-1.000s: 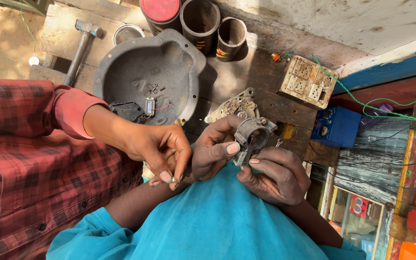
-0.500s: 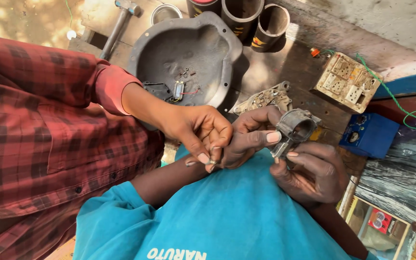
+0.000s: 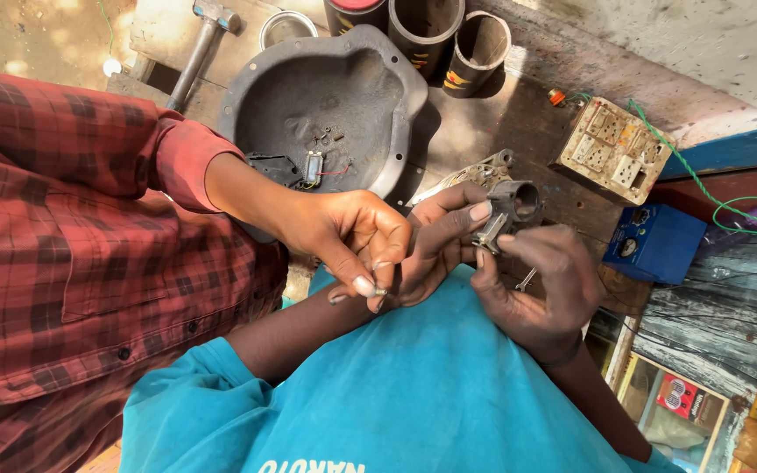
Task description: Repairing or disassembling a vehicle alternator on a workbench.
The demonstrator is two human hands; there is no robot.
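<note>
Grey metal clamp-shaped part (image 3: pixel 512 208) pinched in fingers of left hand (image 3: pixel 435 245) and right hand (image 3: pixel 536 285), co-worker's hand (image 3: pixel 352 238) in red checked sleeve (image 3: pixel 89 228) touching left palm, round grey metal cover (image 3: pixel 326 96) on surface behind.

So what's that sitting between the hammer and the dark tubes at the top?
A small round metal tin sits between the hammer and the dark tubes, behind the grey dish, in the head view.

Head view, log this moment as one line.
left hand: steadies small grey metal clamp-shaped part | right hand: pinches it | red-plaid-sleeved co-worker's hand: touches left palm
</note>
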